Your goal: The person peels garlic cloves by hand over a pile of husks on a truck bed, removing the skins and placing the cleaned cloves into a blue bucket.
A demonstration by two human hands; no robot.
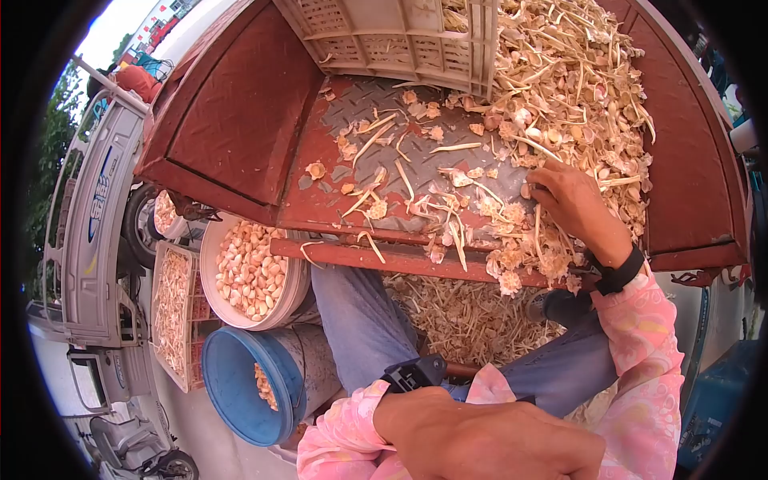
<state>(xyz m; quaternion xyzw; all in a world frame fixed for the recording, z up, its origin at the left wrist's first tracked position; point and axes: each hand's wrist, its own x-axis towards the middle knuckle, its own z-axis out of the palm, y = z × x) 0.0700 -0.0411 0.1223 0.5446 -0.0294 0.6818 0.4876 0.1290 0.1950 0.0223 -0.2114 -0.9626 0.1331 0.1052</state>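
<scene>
My right hand (574, 204), with a black band at the wrist, reaches over the front of the red metal bed (344, 210), at the near edge of the garlic heap (560, 88). Its fingers are bent and closed down against the loose skins and stalks; what lies between the fingertips is hidden. Close to the camera, my left hand (496, 440) is held low over my lap, back upward, with a dark watch (412, 374) on the wrist. The left fingers point right and curl out of sight. Garlic skins (512, 260) lie along the front lip below my right hand.
A pale plastic crate (400, 40) lies tipped on the bed. At left stand a white bucket (210, 272) of peeled-looking cloves, a blue bucket (232, 392) with a few cloves, and a crate (192, 320) of garlic. Husks (464, 312) cover the ground between my legs. A grey vehicle (96, 216) stands further left.
</scene>
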